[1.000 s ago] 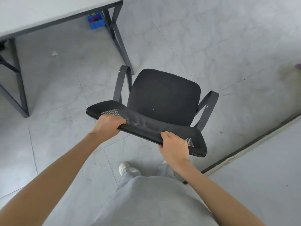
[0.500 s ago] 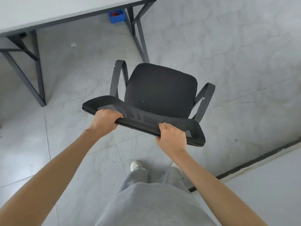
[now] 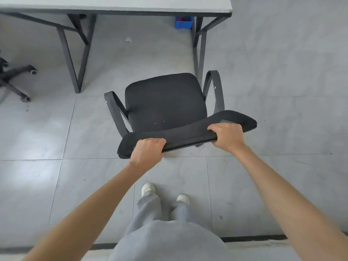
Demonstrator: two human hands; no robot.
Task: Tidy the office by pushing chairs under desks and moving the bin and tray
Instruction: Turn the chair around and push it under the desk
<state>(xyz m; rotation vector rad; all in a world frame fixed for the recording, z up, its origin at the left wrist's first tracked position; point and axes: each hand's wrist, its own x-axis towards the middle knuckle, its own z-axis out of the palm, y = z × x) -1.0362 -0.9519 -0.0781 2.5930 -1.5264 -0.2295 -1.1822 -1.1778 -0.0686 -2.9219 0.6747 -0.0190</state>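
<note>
A black mesh office chair (image 3: 165, 102) stands on the tiled floor in front of me, its seat facing a grey desk (image 3: 116, 6) at the top of the view. My left hand (image 3: 146, 153) grips the top edge of the chair's backrest near its left end. My right hand (image 3: 227, 137) grips the same edge nearer its right end. The chair's right armrest (image 3: 216, 89) sits just beside the desk's right leg (image 3: 200, 53). The chair's base is hidden under the seat.
A small blue bin (image 3: 183, 22) stands on the floor under the desk's far side. The wheeled base of another chair (image 3: 15, 80) shows at the left edge. A scrap of paper (image 3: 128, 39) lies under the desk. A dark floor strip (image 3: 254, 238) runs behind my feet.
The chair has swung round with both hands on its backrest and now faces the desk squarely. The desk and the blue bin have shifted right and closer in view.
</note>
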